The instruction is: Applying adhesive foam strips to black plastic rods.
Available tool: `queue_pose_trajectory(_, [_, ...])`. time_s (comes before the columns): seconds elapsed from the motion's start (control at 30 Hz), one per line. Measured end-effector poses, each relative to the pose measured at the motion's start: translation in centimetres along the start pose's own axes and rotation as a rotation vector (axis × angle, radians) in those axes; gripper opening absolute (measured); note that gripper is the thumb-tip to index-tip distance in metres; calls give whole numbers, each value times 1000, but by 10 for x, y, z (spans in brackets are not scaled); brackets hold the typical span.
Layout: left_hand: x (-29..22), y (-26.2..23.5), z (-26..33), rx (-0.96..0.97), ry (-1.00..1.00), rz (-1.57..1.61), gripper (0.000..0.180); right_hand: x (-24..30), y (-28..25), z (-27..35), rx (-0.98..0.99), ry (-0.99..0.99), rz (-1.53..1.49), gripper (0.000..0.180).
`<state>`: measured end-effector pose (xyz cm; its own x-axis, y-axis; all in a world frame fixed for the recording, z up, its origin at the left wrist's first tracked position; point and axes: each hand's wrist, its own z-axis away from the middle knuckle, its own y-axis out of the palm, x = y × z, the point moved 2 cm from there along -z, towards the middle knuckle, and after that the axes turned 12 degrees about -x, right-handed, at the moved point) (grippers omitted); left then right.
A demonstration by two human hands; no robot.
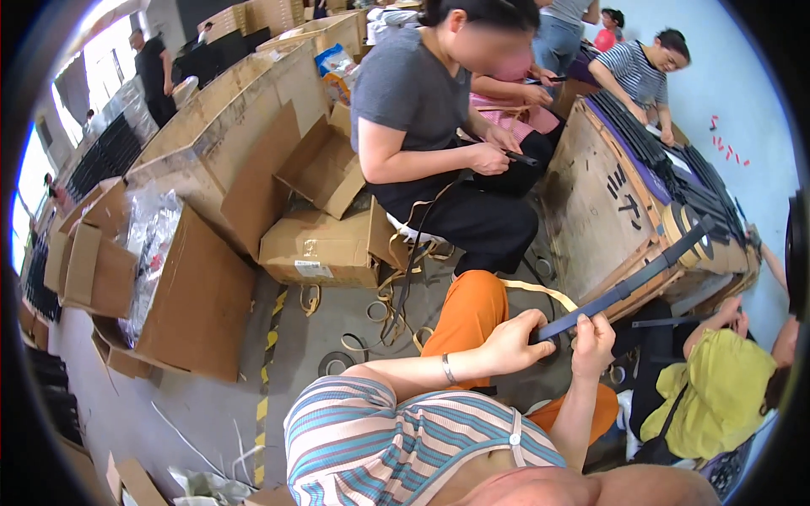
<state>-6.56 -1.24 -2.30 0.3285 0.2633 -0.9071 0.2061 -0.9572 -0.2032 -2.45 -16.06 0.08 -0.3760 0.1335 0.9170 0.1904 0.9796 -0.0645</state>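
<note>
A long dark grey bar (629,287) slants up and to the right in front of me, its far end by the wooden crate's corner. My left hand (516,341) is closed round its near end, thumb on top. Close beside it, my right hand (593,344) pinches the bar with bent fingers. A narrow pale yellow strip (540,289) curves in from the left and meets the bar near my right fingertips; whether these fingers also grip the strip is hidden. Rolls of tape (682,229) stand on the crate, partly behind the bar's far end.
The wooden crate (595,202) bears many dark bars (629,135). A person in grey (411,93) sits ahead; another in yellow-green (717,392) is close on the right. Cardboard boxes (316,244) stand left. Tape loops and rings (336,364) litter the floor.
</note>
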Motion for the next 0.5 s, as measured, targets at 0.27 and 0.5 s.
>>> queue_pose_trajectory(0.27, [-5, 7, 6, -131, 165, -133, 32, 1, -9, 13, -73, -13, 186, 12])
queue_pose_trajectory(0.5, [3, -7, -8, -33, -109, 169, 18, 33, -8, 9, 12, -185, 157, 13])
